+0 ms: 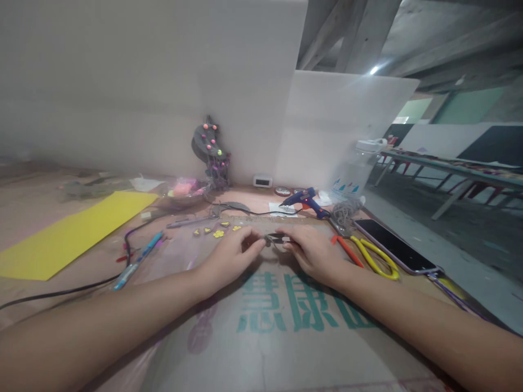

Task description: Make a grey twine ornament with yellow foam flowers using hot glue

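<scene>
My left hand (239, 251) is closed in a pinch, with thumb and forefinger at a small dark grey piece (268, 239). Facing it, my right hand (312, 251) pinches a thin dark piece (278, 237) whose tip reaches across to the left fingers. Both pieces are too small and blurred to name. Just left of my left hand lie several small yellow flower-shaped cutouts (219, 234). Beyond my right hand a blue glue gun (306, 201) rests near a white paper square (281, 209).
Yellow-handled scissors (378, 260) and a phone (402, 246) lie right, near the table edge. A yellow sheet (77, 234) and a blue pen (139, 260) are left. A black cord crosses the table. At the back stand a grey crescent decoration (204, 144) and a water bottle (359, 169).
</scene>
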A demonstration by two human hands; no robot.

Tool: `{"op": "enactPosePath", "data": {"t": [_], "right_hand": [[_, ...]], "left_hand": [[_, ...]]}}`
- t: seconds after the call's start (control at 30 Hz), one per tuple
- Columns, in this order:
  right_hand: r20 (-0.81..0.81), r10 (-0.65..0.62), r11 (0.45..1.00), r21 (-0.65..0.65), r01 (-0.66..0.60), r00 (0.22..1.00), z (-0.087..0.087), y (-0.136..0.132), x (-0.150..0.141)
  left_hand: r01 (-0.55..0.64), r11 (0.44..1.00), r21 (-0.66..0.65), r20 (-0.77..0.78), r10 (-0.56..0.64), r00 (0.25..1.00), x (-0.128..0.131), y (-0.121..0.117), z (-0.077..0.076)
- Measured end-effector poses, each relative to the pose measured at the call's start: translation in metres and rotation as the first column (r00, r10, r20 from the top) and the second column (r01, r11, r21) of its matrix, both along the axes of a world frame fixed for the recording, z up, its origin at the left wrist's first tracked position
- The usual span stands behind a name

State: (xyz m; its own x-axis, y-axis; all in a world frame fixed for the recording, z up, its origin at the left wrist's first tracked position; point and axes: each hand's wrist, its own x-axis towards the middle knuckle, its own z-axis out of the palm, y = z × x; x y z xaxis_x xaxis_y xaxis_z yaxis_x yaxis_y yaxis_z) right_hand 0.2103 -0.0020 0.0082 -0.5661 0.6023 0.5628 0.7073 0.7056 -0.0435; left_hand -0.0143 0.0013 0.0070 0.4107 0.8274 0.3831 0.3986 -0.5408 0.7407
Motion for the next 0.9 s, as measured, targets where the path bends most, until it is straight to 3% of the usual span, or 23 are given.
{"op": "enactPosePath", "data": {"t": [0.9], "right_hand": [[0.065,-0.011,1.000,-0.020,0.012,0.998,-0.0062,0.0048,0.0009]], "left_hand": [[0.015,1.000,-0.002,-0.076,-0.015,0.997,0.0002,-0.0020,-0.0004]]}}
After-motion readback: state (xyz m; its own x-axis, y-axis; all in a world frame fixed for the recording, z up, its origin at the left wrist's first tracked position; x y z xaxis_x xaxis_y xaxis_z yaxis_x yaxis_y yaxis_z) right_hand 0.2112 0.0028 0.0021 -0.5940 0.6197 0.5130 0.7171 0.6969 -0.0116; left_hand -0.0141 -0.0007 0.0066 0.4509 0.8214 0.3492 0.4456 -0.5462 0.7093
